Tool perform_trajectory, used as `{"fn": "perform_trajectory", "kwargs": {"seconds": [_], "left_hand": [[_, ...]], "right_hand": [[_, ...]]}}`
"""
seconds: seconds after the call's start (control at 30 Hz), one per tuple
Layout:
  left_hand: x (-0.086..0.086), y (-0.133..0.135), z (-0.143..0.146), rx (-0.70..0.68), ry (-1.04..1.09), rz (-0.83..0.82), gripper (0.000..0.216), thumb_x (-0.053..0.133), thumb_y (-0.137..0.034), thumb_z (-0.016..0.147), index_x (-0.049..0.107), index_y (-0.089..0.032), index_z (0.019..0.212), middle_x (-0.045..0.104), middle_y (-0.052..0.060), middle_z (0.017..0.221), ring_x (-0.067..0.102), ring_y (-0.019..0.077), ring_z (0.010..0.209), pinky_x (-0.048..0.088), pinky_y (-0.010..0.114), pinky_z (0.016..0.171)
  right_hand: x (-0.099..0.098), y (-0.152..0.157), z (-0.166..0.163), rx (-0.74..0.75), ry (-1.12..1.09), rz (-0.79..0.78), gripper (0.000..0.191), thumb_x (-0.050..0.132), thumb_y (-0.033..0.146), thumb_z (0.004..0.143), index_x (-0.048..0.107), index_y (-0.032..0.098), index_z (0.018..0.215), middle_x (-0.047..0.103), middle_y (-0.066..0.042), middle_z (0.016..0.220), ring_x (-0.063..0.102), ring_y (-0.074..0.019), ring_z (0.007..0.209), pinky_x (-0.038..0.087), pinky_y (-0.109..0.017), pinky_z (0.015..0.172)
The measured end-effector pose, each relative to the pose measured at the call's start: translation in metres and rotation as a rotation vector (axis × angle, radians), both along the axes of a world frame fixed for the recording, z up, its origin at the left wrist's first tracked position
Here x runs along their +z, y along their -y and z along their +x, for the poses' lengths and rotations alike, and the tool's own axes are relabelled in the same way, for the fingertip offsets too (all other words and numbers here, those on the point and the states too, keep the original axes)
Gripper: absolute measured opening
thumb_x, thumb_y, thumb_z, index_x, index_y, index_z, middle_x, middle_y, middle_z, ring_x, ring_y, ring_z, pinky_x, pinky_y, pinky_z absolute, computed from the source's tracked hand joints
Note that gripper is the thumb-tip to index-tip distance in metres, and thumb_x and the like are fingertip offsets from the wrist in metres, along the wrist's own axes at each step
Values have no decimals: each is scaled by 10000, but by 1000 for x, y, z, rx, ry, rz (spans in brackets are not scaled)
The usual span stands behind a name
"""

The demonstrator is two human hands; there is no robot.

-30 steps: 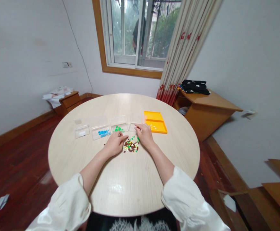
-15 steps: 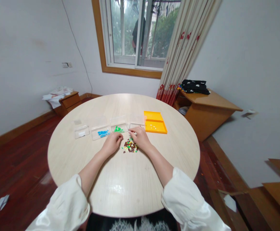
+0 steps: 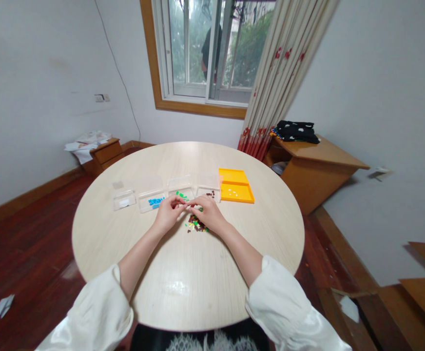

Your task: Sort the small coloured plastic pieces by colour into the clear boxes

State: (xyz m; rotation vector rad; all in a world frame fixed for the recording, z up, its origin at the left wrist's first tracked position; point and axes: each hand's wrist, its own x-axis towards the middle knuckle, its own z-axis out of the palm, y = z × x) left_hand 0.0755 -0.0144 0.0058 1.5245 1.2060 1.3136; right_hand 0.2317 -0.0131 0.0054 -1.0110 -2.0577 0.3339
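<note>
The left hand meets the right hand fingertip to fingertip at the centre of the frame, fingers of both bent inward toward the thumbs; whether either grips a piece is too small to tell. Just below their meeting point, toward the lower centre, lies a loose heap of small brown, green, yellow and pale plastic pieces on a round, pale wood-grain bench. The right hand is the nearer, its thumb side covering the heap's upper right; the left hand sits just beside, to the upper left. The heap is roughly round, with no clear long axis, and its slim pieces point every way.

Beyond the fingers, a row of open boxes crosses the middle of the frame. A clear plastic box with bright green pieces stands behind the fingertips, partly hidden by them; a second clear plastic box, holding dark brown pieces, is behind the right hand. An open orange-yellow plastic case adjoins it at right, while blue pieces sit in another clear box left of centre. Bare wood runs from the heap down to the bench's curved near edge, well apart at lower centre, with more of it opening to either side of the forearms.
</note>
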Motion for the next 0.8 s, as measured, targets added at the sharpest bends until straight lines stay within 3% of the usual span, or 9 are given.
{"fn": "perform_trajectory", "kwargs": {"seconds": [0.63, 0.8], "left_hand": [[6, 5, 1, -10, 149, -70, 300, 739, -355, 552, 532, -151, 626, 552, -28, 571, 482, 81, 517, 376, 210, 505], [2, 2, 0, 16, 58, -38, 213, 679, -306, 606, 534, -151, 631, 518, -38, 522, 438, 78, 470, 321, 203, 453]], "right_hand": [[0, -2, 0, -52, -68, 23, 54, 611, 168, 777, 663, 183, 777, 672, -38, 766, 567, -175, 784, 403, -313, 754], [-2, -12, 15, -249, -46, 44, 90, 564, 184, 801, 653, 178, 807, 678, -42, 821, 563, -178, 835, 356, -314, 797]]}}
